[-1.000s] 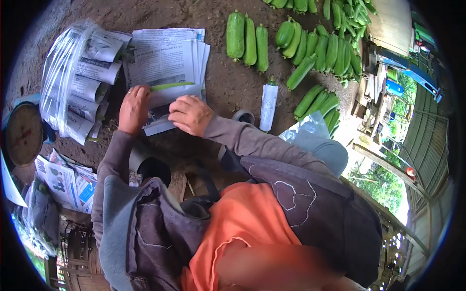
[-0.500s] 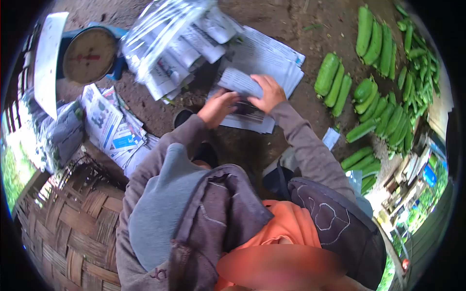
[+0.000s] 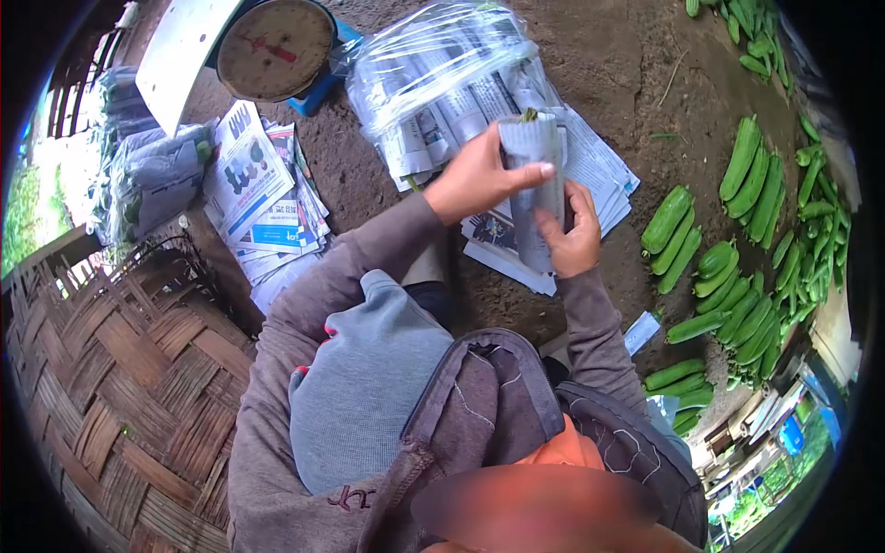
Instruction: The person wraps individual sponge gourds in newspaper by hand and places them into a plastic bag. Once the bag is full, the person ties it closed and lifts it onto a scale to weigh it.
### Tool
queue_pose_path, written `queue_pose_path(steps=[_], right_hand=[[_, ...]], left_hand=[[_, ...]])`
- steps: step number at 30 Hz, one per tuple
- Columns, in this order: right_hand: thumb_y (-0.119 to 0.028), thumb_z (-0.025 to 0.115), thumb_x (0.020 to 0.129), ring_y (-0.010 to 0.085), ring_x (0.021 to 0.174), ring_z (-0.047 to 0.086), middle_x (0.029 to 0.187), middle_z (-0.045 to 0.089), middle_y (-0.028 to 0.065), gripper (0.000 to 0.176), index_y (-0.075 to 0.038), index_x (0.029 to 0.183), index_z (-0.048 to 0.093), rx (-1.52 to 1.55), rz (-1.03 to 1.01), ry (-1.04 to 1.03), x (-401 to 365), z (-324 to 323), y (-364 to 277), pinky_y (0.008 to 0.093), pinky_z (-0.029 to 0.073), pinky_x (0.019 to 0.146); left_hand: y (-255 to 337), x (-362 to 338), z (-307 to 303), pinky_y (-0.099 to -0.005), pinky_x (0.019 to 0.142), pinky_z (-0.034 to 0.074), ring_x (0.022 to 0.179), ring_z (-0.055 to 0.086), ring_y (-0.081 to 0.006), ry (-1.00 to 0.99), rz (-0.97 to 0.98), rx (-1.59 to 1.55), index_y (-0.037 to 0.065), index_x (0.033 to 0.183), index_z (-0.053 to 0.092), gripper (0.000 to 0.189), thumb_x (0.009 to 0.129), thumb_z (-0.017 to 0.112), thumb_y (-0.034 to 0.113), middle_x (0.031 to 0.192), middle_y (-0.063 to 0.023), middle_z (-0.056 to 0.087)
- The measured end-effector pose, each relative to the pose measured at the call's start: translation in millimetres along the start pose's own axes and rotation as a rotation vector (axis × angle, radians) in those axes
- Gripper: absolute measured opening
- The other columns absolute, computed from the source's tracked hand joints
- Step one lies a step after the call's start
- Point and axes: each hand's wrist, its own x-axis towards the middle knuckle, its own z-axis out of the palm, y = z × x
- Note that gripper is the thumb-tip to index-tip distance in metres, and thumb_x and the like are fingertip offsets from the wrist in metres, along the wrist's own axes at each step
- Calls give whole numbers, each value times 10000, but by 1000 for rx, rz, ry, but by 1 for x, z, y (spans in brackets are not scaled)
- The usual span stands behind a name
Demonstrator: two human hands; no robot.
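Note:
Between my hands a newspaper-wrapped gourd (image 3: 535,207) stands nearly lengthwise, a greenish stem end poking out of its top. My left hand (image 3: 475,175) is closed round the upper part, thumb across the paper. Lower down, my right hand (image 3: 573,232) grips the roll from the right side, fingers curled against it. Beneath both hands lies a stack of newspaper sheets (image 3: 597,170) on the ground. Just beyond is a clear plastic bag (image 3: 442,69) with several newspaper rolls (image 3: 461,115) in it.
Long green gourds (image 3: 668,221) lie in groups on the dirt floor at right. A blue scale with a round dial (image 3: 275,51) stands at upper left. Below it are more newspapers (image 3: 253,180) and bagged rolls (image 3: 157,170). A woven bamboo surface (image 3: 129,396) fills the lower left.
The paper roll has been lifted off the newspaper stack and turned more upright. My left hand has moved up onto its top end, my right hand to its lower side. The view has shifted.

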Motion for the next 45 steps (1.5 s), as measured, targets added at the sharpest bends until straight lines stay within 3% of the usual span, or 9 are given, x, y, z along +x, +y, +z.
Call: queue_pose_path(steps=[2, 6, 12, 20, 24, 27, 34, 39, 45], right_hand=[[-149, 702, 815, 188, 1052, 557, 1160, 573, 122, 500, 53, 1234, 517, 211, 129, -75, 7, 3, -2, 318, 451, 898], [-161, 668, 857, 160, 1019, 584, 1135, 623, 133, 494, 66, 1264, 505, 279, 188, -136, 27, 28, 5, 297, 462, 888], [-285, 670, 840, 300, 1020, 635, 1099, 641, 231, 487, 64, 1168, 584, -179, 51, -94, 82, 91, 2, 338, 481, 887], [-332, 675, 752, 352, 999, 568, 994, 612, 207, 349, -35, 936, 685, -765, -55, -133, 151, 150, -6, 443, 451, 890], [-260, 709, 723, 306, 1019, 528, 1081, 587, 97, 320, -108, 1003, 678, -584, -471, 132, 97, 50, -2, 420, 440, 881], [-118, 658, 742, 291, 959, 554, 1012, 602, 94, 256, -114, 998, 680, -667, -673, 59, 34, -80, 42, 414, 446, 869], [-72, 569, 732, 254, 1009, 515, 1006, 560, 79, 165, -88, 893, 600, -1598, -39, -413, -138, -399, 124, 414, 436, 873], [-165, 512, 871, 242, 1335, 322, 1346, 458, 59, 276, -154, 1139, 580, -1870, 10, -873, -194, -445, 187, 530, 190, 1129], [-160, 516, 848, 231, 1308, 362, 1278, 505, 57, 285, -156, 1125, 583, -1779, -10, -849, -209, -466, 238, 543, 216, 1114]], left_hand=[[8, 6, -31, -417, 925, 438, 1048, 567, -293, 299, 376, 712, 16, 1187, 540, 603, 775, 730, 413, 1144, -151, 589], [10, 17, -92, -409, 815, 480, 950, 600, -318, 439, 457, 1300, 69, 1146, 586, 502, 731, 734, 309, 1033, -136, 612], [-5, 31, -122, -372, 683, 507, 736, 629, -295, 470, 397, 1003, 79, 906, 654, 193, 719, 636, 118, 803, -100, 636], [-8, 9, -94, -362, 779, 505, 868, 645, -309, 570, 454, 950, 55, 992, 660, 252, 747, 692, 103, 963, -147, 664], [-25, -43, -53, -383, 806, 454, 926, 578, -293, 516, 793, 1079, 77, 1012, 634, 312, 711, 668, 0, 955, -106, 619], [-60, -81, -20, -384, 821, 450, 918, 581, -283, 42, 662, 930, 70, 955, 625, 245, 720, 668, 21, 936, -94, 609], [-132, -89, 32, -492, 1053, 315, 1331, 324, -276, -652, 486, 1221, 95, 1240, 518, 505, 764, 666, 180, 1405, -67, 388], [-129, -60, 49, -501, 1127, 208, 1424, 163, -252, -736, 312, 1338, 116, 1388, 399, 796, 683, 744, 249, 1525, -28, 231], [-131, -68, 39, -466, 1128, 220, 1427, 140, -258, -758, 219, 1420, 116, 1411, 371, 803, 712, 737, 268, 1531, -15, 205]])
